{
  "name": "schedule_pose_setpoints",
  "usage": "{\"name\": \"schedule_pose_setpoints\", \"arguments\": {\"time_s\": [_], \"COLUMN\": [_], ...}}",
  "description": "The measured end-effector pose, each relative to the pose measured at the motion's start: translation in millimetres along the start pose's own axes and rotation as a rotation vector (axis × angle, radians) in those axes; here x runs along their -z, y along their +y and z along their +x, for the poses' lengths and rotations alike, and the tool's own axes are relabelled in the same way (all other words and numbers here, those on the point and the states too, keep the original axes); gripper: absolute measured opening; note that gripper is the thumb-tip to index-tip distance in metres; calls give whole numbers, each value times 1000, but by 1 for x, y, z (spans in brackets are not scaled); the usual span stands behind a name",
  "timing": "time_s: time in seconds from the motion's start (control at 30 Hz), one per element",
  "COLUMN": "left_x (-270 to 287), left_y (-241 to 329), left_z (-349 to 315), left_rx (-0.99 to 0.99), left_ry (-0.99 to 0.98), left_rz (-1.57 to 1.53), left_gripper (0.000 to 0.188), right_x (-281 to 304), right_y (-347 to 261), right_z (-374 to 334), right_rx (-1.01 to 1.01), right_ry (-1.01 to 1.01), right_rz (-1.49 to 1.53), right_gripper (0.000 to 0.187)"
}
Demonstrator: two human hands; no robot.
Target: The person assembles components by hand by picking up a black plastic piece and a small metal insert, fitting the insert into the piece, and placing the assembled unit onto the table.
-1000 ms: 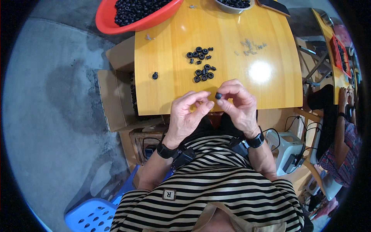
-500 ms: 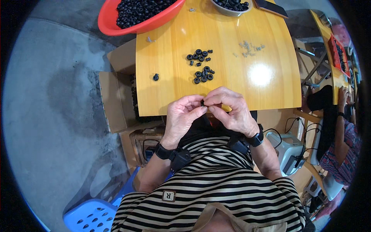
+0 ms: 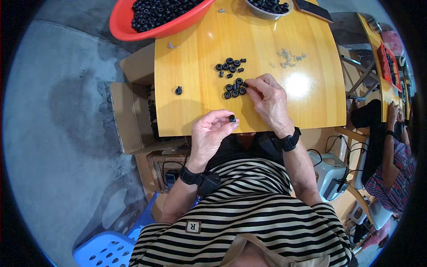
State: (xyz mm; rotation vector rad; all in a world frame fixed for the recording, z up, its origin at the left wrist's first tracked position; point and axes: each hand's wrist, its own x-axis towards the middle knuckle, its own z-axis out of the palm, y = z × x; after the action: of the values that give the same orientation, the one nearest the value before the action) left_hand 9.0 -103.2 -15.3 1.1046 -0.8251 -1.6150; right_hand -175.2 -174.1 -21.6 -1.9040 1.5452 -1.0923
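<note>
Near the front edge of the wooden table, my left hand [image 3: 211, 133] pinches a small black cylindrical piece [image 3: 232, 119] between thumb and fingertips. My right hand [image 3: 271, 102] reaches over the table, thumb and index finger closed on a small black plug-like piece [image 3: 245, 84]. That piece is at the right side of a cluster of black rings [image 3: 235, 94]. Behind this cluster lies a second one of black rings [image 3: 232, 69], with several small black plugs [image 3: 240, 70] around it. Off to the left sits a lone black ring [image 3: 179, 91] with a plug at its top.
A red basin [image 3: 167, 32] and a grey bowl [image 3: 271, 14], both with black parts, stand at the back. Small springs [image 3: 288, 58] lie scattered on the right. A phone [image 3: 314, 10] rests at the far right corner. An open cardboard box [image 3: 126, 118] is left; another person [image 3: 391, 169] sits right.
My right hand has left my left hand and moved forward and right to the near ring cluster. My left hand stays put, with the black piece now showing at its fingertips.
</note>
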Motion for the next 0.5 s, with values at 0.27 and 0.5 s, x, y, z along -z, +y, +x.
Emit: {"name": "schedule_pose_setpoints", "arguments": {"time_s": [0.27,0.5], "left_x": [-3,-6], "left_y": [-1,0], "left_z": [1,1], "left_rx": [-6,9], "left_ry": [21,46], "left_rz": [7,123], "left_gripper": [27,27], "right_x": [-1,-8], "right_y": [-4,4], "right_z": [1,1], "right_rx": [1,36], "right_ry": [2,100], "right_rz": [-76,-172], "right_gripper": [15,9]}}
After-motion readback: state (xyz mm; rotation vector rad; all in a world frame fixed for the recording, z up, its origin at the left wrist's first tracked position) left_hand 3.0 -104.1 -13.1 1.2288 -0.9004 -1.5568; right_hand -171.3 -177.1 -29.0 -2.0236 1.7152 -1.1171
